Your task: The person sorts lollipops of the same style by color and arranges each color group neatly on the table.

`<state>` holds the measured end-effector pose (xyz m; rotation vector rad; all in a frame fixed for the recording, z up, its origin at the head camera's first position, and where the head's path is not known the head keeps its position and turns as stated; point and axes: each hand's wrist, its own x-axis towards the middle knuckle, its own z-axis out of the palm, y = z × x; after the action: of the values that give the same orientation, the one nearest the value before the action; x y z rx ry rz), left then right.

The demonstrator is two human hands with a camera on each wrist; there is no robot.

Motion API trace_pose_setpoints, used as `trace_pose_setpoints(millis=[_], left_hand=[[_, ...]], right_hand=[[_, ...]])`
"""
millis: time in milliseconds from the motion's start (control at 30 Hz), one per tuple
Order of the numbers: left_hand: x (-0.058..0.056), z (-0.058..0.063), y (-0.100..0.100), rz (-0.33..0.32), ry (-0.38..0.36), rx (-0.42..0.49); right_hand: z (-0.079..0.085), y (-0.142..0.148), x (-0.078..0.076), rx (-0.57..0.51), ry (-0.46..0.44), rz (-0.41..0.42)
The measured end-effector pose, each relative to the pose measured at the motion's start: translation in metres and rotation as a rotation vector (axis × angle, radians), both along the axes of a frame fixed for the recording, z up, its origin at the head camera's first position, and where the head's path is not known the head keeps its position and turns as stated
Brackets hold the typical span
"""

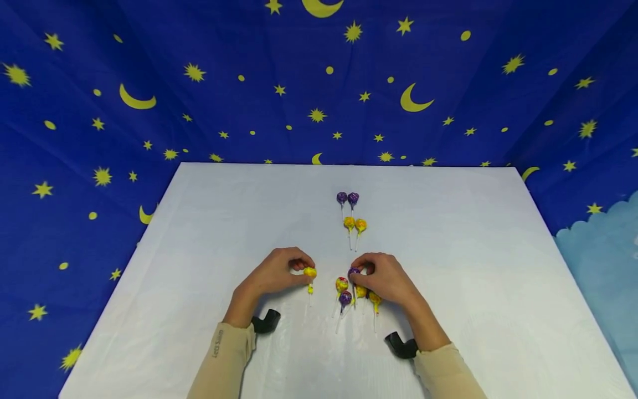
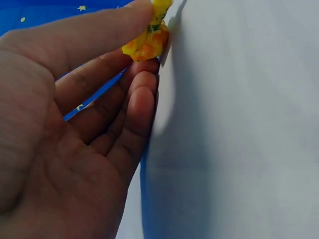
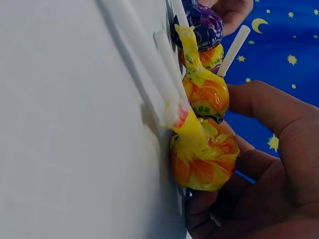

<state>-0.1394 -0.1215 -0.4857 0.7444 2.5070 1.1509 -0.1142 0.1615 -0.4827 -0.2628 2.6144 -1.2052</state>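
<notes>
While the left grip [image 1: 280,273] pinches a yellow lollipop [image 1: 311,272] left of the lollipop cluster [image 1: 341,284], the right grip [image 1: 387,278], pinching a purple lollipop [image 1: 353,271] at the cluster's far edge, should avoid nudging the rest.

I find one desk [image 1: 239,210] in view, white on top, with a faint sheen toward its near edge. Beyond the far edge I record a blue cloth [image 1: 289,50], printed with yellow crescents [image 1: 134,102], stars [image 1: 353,32] and dots [image 1: 466,35]; it continues past the left edge and around the far right corner. Outside the right edge I note a pale blue area [image 1: 598,271] with a scalloped upper border. Both wrist views also give me the blue cloth. I observe soft folds in it.
</notes>
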Motion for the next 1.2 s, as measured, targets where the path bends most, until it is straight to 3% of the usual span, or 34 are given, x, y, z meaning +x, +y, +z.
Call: trace_pose_setpoints(millis=[233,567,800,1200], left_hand=[[0.0,-0.003,0.002,0.012,0.034,-0.002],[0.001,-0.004,0.004,0.019,0.007,0.001],[0.001,-0.005,0.005,0.022,0.021,0.008],[0.002,-0.008,0.005,0.028,0.035,0.02]], right_hand=[[0.002,0.0,0.001,-0.01,-0.015,-0.036],[0.007,0.002,-0.004,-0.034,-0.005,-0.103],[0.009,0.006,-0.009,-0.039,0.054,-0.134],[0.013,0.021,-0.031,-0.013,0.137,-0.177]])
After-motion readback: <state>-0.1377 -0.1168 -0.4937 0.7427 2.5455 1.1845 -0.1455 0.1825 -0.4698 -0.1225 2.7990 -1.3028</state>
